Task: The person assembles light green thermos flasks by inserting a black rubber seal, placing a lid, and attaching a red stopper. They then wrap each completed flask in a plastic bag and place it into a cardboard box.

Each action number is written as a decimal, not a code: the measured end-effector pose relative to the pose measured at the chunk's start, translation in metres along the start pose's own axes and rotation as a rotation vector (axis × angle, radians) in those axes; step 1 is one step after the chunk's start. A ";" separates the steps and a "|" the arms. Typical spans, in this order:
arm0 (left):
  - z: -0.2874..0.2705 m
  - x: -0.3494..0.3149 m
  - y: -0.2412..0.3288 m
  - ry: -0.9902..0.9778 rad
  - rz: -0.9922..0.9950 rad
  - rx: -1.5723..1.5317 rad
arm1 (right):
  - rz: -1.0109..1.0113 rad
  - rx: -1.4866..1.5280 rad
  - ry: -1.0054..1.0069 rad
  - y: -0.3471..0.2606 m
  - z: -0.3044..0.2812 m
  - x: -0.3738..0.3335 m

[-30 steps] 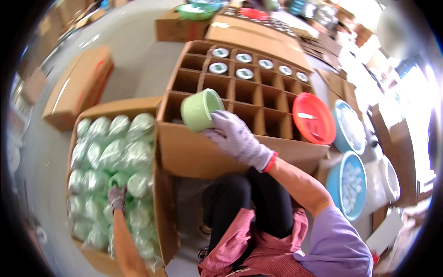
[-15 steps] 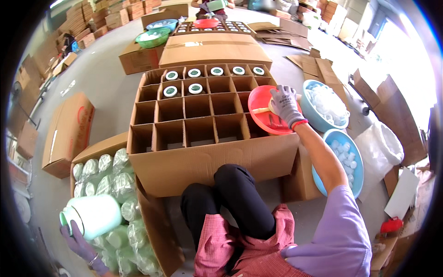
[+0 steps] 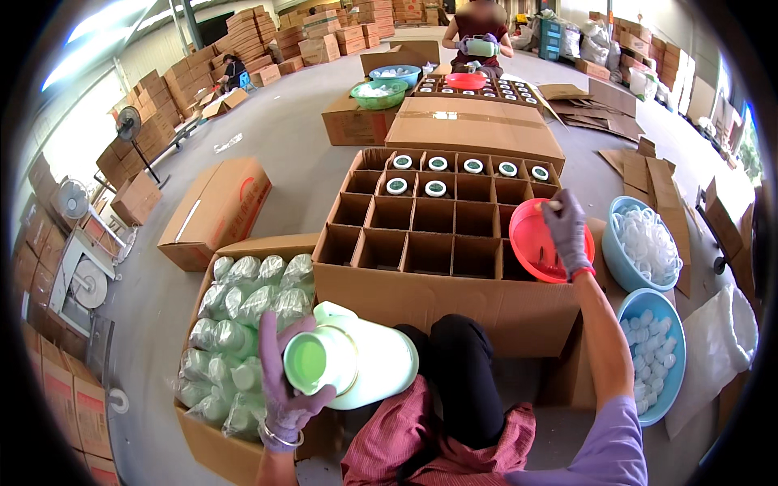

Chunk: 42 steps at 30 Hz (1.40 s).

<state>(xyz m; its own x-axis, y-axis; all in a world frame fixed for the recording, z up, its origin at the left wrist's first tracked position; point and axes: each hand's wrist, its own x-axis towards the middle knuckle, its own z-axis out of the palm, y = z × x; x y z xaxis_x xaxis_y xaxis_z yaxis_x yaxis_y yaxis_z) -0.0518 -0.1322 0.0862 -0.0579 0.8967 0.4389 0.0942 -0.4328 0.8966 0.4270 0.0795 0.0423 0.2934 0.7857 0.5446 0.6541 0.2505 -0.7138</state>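
1. My left hand (image 3: 285, 387) is wrapped around a pale green plastic jar (image 3: 350, 366). My fingers curl over its open mouth end, and the jar lies on its side just above my lap.
2. The jar is beside the box of wrapped jars (image 3: 243, 340) on my left, where many more like it sit in thin clear bags.
3. I think the jar is light, because one hand holds it up with no help. It looks empty inside.
4. It looks stiff and smooth, so it could slip. My glove should help me grip it.
5. The body is wide, so the narrower neck near the mouth seems the best place to hold it. That is where my hand is now.
6. My right hand (image 3: 566, 228) reaches out to the red bowl (image 3: 541, 247). The fingers are bent down over its rim. I cannot tell if they pinch anything small.
7. The red bowl rests on the corner of the big divided carton (image 3: 421, 243). A few cells at the far side already hold jars with white caps (image 3: 436, 164).
8. Two blue bowls of clear lids (image 3: 648, 243) sit on the floor on my right.
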 end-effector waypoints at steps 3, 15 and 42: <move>0.002 0.001 0.013 0.017 -0.188 -0.102 | 0.327 0.663 -0.062 -0.082 -0.013 -0.032; -0.009 0.005 0.036 -0.154 -0.091 0.168 | -0.079 0.031 -0.606 -0.079 -0.027 -0.237; 0.089 -0.055 -0.031 -0.168 0.474 1.194 | -0.518 -0.443 -0.860 -0.183 -0.023 -0.244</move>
<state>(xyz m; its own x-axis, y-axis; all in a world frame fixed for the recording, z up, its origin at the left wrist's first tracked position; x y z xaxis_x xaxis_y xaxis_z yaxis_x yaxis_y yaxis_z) 0.0366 -0.1599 0.0288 0.3412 0.7181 0.6065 0.8996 -0.4367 0.0110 0.2518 -0.1711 0.0504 -0.5614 0.8187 0.1208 0.8004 0.5743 -0.1718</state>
